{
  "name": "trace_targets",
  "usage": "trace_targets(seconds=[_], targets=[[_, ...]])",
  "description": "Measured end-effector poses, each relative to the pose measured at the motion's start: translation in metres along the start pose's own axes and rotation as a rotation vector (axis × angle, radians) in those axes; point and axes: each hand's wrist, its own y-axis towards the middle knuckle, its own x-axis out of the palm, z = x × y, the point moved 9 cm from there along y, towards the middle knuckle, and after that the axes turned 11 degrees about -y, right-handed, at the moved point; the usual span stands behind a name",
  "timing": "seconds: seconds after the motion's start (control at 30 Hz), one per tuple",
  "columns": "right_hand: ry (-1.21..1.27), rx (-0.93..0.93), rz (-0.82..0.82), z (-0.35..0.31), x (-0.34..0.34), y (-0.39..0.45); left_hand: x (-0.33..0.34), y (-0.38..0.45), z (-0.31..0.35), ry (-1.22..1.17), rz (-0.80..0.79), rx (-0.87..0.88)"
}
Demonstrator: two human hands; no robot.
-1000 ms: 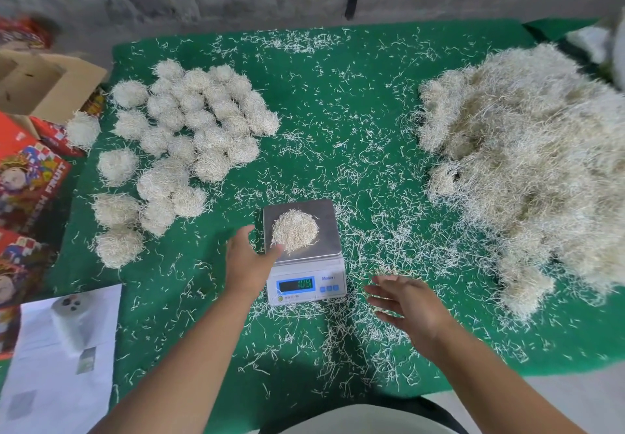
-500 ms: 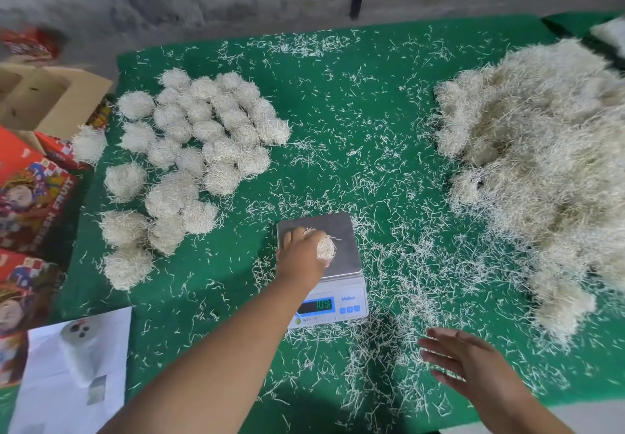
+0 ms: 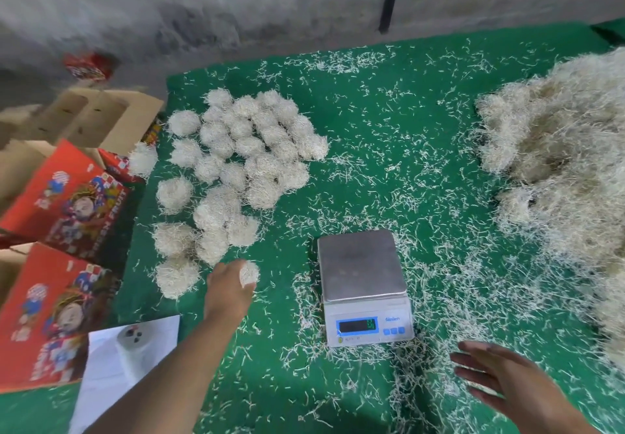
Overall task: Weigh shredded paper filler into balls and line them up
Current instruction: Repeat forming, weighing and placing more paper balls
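Note:
My left hand (image 3: pixel 229 290) grips a small ball of shredded paper (image 3: pixel 249 273) just above the green cloth, beside the nearest balls of the group. Several pale paper balls (image 3: pixel 243 159) lie clustered at the left of the table. The white digital scale (image 3: pixel 363 286) stands in the middle with a bare steel pan and a lit display. A large heap of loose shredded paper (image 3: pixel 568 169) fills the right side. My right hand (image 3: pixel 500 379) hovers flat, fingers spread, over scattered shreds at the near right.
Loose shreds litter the green cloth (image 3: pixel 389 136). Red printed cartons (image 3: pixel 64 203) and open cardboard boxes (image 3: pixel 98 119) stand off the table's left edge. A white sheet with a small white device (image 3: pixel 132 342) lies at the near left. A grey wall runs behind.
My left hand lifted the paper ball off the scale pan and carried it left toward the group of balls. The pan is now bare. My right hand stayed low at the right.

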Motion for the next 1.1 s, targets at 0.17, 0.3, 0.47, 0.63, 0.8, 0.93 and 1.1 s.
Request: trace_targets(seconds=[0.17,0.3,0.47,0.63,0.8,0.93,1.1], targets=[[0.011,0.069,-0.011,-0.001,0.013,-0.002,-0.020,0.021,0.001,-0.058,0.039,0.009],[-0.011,0.036,0.025,0.000,0.008,-0.004,-0.029,0.039,-0.011,-0.061,0.044,-0.038],[0.017,0.024,0.049,0.005,-0.014,0.000,-0.023,0.034,-0.017,0.025,0.015,-0.041],[0.052,-0.014,0.100,0.015,-0.032,0.020,-0.034,0.009,-0.012,0.073,0.065,-0.026],[0.031,-0.052,0.184,0.017,-0.067,0.039,-0.022,-0.032,0.009,0.020,0.041,0.080],[-0.067,-0.097,0.323,0.017,-0.126,0.063,0.017,-0.072,0.042,0.042,0.077,0.189],[-0.291,-0.114,0.536,0.014,-0.209,0.085,0.065,-0.125,0.074,0.017,0.118,0.228]])
